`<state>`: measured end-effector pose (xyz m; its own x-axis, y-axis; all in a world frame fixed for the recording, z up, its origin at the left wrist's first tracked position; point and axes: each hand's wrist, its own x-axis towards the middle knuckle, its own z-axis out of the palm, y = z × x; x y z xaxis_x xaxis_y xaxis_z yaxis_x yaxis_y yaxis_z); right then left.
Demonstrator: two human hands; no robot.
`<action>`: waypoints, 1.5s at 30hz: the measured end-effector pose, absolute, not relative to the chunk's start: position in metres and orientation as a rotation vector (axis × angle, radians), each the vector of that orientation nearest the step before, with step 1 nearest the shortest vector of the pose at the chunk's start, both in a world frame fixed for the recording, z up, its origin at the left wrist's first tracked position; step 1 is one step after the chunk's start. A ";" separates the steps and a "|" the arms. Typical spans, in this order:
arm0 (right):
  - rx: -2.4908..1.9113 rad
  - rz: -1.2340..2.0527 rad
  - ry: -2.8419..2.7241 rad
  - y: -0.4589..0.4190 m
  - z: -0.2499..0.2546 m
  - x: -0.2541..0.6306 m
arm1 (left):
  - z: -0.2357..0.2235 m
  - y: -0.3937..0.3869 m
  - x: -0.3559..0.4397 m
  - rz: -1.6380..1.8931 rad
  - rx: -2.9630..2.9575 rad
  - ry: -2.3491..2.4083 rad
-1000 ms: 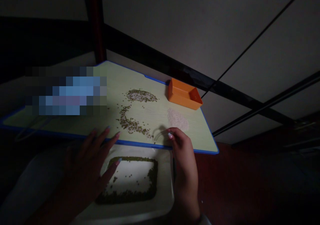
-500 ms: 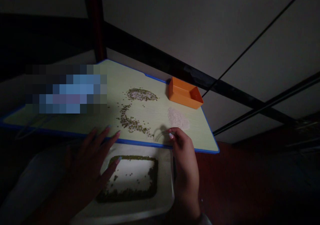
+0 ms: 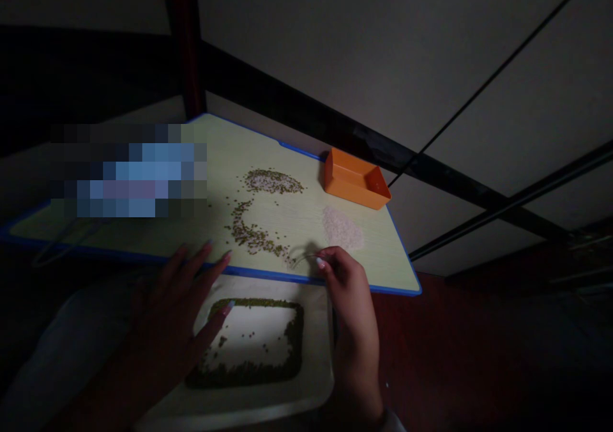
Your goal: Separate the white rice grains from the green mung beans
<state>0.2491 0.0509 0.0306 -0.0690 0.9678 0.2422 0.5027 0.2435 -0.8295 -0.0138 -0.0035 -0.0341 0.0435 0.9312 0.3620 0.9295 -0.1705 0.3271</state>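
Observation:
My right hand (image 3: 349, 291) pinches what look like thin curved tweezers (image 3: 303, 257), their tips at the lower end of a curved strip of mixed green and pale grains (image 3: 253, 235) on the pale green tabletop (image 3: 297, 218). Close to those fingers lies a heap of whitish grains (image 3: 342, 227). Another mixed heap (image 3: 272, 181) sits farther back. My left hand (image 3: 177, 310) is spread, fingertips by the table's near edge and thumb over a white basin (image 3: 318, 349). Small green grains (image 3: 249, 377) line the basin's floor edges.
An orange open box (image 3: 357, 183) stands at the tabletop's back right edge. A blurred-out blue object (image 3: 143, 170) lies on the left, with a thin loop (image 3: 57, 243) below it. Pale cabinet panels (image 3: 383, 55) rise behind the table.
My right hand and the tweezers have shifted slightly left along the near edge, toward the grains. My left hand stays nearly still.

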 end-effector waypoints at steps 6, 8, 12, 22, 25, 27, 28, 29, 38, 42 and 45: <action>-1.503 0.625 -1.675 0.053 0.028 0.254 | -0.035 -0.003 -0.013 0.786 2.282 2.026; -1.561 0.559 -1.656 0.054 0.026 0.256 | -0.035 -0.003 -0.013 0.800 2.288 2.018; -1.653 0.441 -1.635 0.058 0.023 0.260 | -0.034 -0.002 -0.013 0.806 2.279 2.013; -1.675 0.355 -1.580 0.059 0.030 0.261 | -0.036 -0.002 -0.015 0.783 2.245 1.999; -1.565 0.414 -1.612 0.058 0.028 0.257 | -0.034 -0.002 -0.015 0.776 2.242 2.000; -1.530 0.445 -1.626 0.058 0.026 0.255 | -0.032 -0.002 -0.013 0.792 2.224 2.009; -1.526 0.455 -1.633 0.058 0.025 0.254 | -0.032 -0.002 -0.013 0.799 2.215 2.011; -1.530 0.460 -1.641 0.058 0.024 0.254 | -0.031 -0.003 -0.012 0.801 2.207 2.011; -1.772 0.281 -1.587 0.063 0.028 0.261 | -0.029 -0.002 -0.013 0.798 2.184 1.986; -1.836 0.197 -1.525 0.068 0.027 0.263 | -0.029 -0.001 -0.012 0.780 2.192 1.996; -1.837 0.181 -1.521 0.071 0.026 0.263 | -0.031 -0.001 -0.012 0.792 2.222 1.987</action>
<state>0.2626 0.0710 0.0256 0.2900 0.8973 0.3328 0.7943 -0.0317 -0.6067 -0.0115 -0.0013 -0.0315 0.0390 0.9423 0.3326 0.9127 -0.1690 0.3720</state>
